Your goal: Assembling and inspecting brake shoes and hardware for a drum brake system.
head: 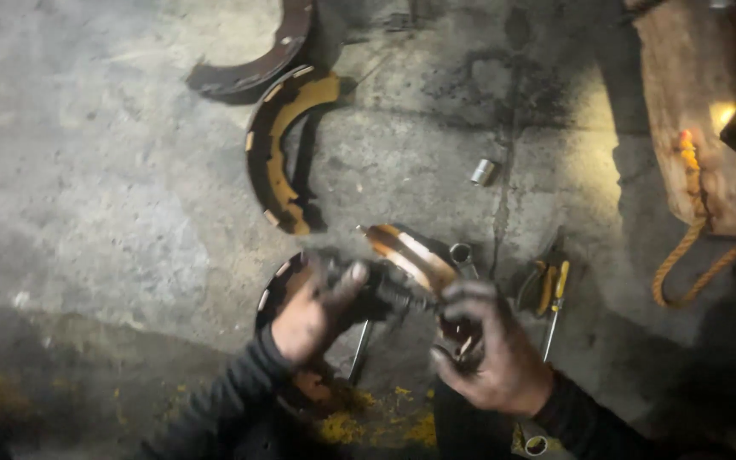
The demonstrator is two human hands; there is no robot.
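Observation:
My left hand [313,311] and my right hand [491,349], both black with grease, are held over a concrete floor. Together they grip a curved brake shoe [406,255] with an orange-brown web and a pale lining. The left fingers close on a dark spring or small fitting at its lower end; the right fingers curl around the other side. Another brake shoe [273,294] lies on the floor partly hidden under my left hand.
Two more brake shoes lie on the floor farther away, an orange one [278,149] and a dark one [261,60]. A small metal socket [482,171] stands mid-floor. Yellow-handled pliers [549,290] lie at right. A wooden block [700,111] with orange rope [692,247] sits at far right.

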